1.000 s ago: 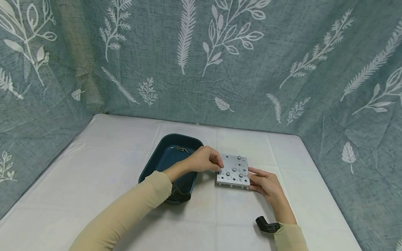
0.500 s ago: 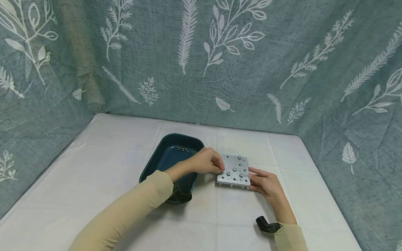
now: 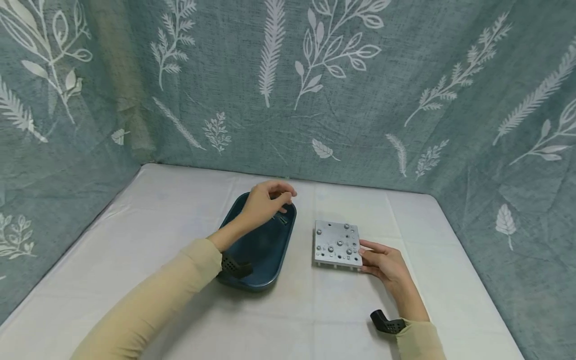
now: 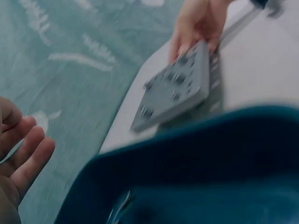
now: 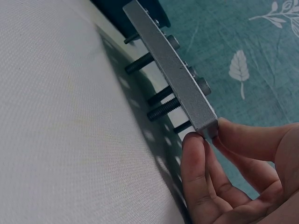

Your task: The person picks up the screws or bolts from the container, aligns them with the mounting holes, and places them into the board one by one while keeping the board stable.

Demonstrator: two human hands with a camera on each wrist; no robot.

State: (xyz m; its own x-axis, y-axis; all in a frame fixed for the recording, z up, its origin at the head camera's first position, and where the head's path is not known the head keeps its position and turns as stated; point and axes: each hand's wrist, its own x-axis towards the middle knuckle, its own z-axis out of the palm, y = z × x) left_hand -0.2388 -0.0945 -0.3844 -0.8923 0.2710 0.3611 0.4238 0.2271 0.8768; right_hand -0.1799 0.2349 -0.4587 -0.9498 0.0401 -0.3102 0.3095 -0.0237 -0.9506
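My left hand (image 3: 264,202) hovers over the far end of the dark blue tray (image 3: 281,265), its fingers loosely bent. Nothing shows between those fingers (image 4: 32,158) in the left wrist view. Small screws (image 3: 282,220) lie in the tray below the hand. With thumb and fingers my right hand (image 3: 388,264) pinches the right edge of a silver metal plate (image 3: 329,237) with holes. Several bolts sit in the plate, heads up. Seen from the right wrist, threaded bolt shanks (image 5: 163,109) stick out beneath the plate, which is held off the cloth.
A white cloth (image 3: 310,320) covers the table. Green curtains (image 3: 288,130) with white leaf prints stand behind it and at both sides. The tray is left of the plate, with a strip of cloth between them. Each wrist wears a black mount (image 3: 387,325).
My left hand has left the plate's left side and moved left and away over the tray. A bolt head now shows near the plate's left edge. The right hand keeps its grip.
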